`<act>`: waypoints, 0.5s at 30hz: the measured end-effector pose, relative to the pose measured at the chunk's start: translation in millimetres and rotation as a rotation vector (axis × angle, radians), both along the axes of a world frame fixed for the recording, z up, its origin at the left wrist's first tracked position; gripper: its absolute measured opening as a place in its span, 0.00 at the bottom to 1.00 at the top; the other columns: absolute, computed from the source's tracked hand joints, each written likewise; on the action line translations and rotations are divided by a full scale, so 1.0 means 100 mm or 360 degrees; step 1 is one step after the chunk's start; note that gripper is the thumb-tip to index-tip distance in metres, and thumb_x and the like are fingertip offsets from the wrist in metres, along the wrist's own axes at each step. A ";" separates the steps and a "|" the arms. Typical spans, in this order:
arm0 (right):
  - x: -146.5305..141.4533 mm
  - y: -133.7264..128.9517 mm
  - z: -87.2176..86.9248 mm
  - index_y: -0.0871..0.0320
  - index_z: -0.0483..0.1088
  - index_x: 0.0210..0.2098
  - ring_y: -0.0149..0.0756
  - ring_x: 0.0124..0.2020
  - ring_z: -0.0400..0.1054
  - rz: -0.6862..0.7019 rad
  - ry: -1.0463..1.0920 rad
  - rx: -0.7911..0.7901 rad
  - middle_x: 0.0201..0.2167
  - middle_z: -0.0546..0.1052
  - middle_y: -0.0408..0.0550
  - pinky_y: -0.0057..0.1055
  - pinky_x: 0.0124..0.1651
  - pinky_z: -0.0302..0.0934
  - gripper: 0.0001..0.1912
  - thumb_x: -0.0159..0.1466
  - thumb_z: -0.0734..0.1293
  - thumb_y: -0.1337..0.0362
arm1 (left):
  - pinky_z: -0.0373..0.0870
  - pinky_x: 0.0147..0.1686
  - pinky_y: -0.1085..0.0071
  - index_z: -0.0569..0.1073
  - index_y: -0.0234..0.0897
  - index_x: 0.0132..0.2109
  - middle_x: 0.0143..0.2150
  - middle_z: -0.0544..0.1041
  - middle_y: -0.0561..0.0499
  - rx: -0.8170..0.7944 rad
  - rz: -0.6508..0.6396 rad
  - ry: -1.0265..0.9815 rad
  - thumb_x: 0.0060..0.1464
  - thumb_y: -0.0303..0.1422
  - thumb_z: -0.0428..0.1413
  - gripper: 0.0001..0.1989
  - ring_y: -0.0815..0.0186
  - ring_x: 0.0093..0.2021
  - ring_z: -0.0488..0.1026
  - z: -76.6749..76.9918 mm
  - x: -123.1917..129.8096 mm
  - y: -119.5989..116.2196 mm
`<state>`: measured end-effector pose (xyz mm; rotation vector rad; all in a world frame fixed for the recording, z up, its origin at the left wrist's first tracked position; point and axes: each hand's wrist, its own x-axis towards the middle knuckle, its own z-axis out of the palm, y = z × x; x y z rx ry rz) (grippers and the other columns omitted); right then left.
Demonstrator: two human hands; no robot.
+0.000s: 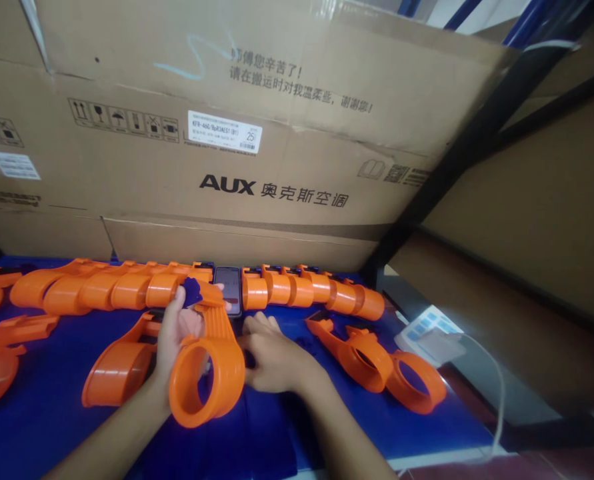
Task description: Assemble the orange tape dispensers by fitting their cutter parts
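My left hand (pixel 174 333) is closed around the handle of an orange plastic tape dispenser (pixel 207 383). Its round hub faces me, and a dark blue piece (pixel 191 291) shows at its upper end. To the right of it, my right hand (pixel 271 353) is low over the blue surface with its fingers curled. Something dark shows beside those fingers, but what they hold is hidden. Another orange dispenser (pixel 119 370) lies just left of my left hand. A phone (pixel 228 290) stands behind my hands.
Orange dispensers (pixel 129 290) form a row along the back, continuing with more dispensers (pixel 301 291) right of the phone. Loose dispensers (pixel 367 360) lie on the right of the blue surface (pixel 237 440). Behind stands a large cardboard box (pixel 277 160); a dark rack post (pixel 441 173) slants at right.
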<state>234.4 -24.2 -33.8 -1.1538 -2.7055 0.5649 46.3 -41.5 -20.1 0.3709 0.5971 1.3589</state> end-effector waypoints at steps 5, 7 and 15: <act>-0.02 0.02 -0.02 0.58 0.72 0.32 0.41 0.42 0.59 -0.0062 0.0050 0.0060 0.38 0.70 0.49 0.36 0.44 0.54 0.09 0.65 0.70 0.60 | 0.78 0.40 0.61 0.77 0.33 0.54 0.39 0.83 0.42 0.0034 -0.0050 -0.0043 0.60 0.55 0.54 0.30 0.50 0.41 0.81 -0.03 0.01 0.02; -0.01 0.05 -0.02 0.58 0.70 0.32 0.40 0.42 0.61 -0.0118 0.0132 0.0119 0.37 0.70 0.48 0.36 0.44 0.54 0.08 0.66 0.68 0.63 | 0.78 0.41 0.60 0.76 0.32 0.55 0.40 0.83 0.42 0.0081 -0.0093 -0.0063 0.59 0.54 0.56 0.30 0.50 0.41 0.81 -0.05 0.00 0.02; 0.05 0.13 0.03 0.55 0.65 0.27 0.34 0.30 0.62 -0.0525 0.0794 0.0093 0.25 0.70 0.41 0.31 0.36 0.54 0.09 0.64 0.64 0.67 | 0.78 0.42 0.62 0.78 0.31 0.53 0.39 0.85 0.43 0.0077 -0.0017 0.0115 0.55 0.52 0.60 0.30 0.50 0.41 0.83 -0.04 0.03 0.00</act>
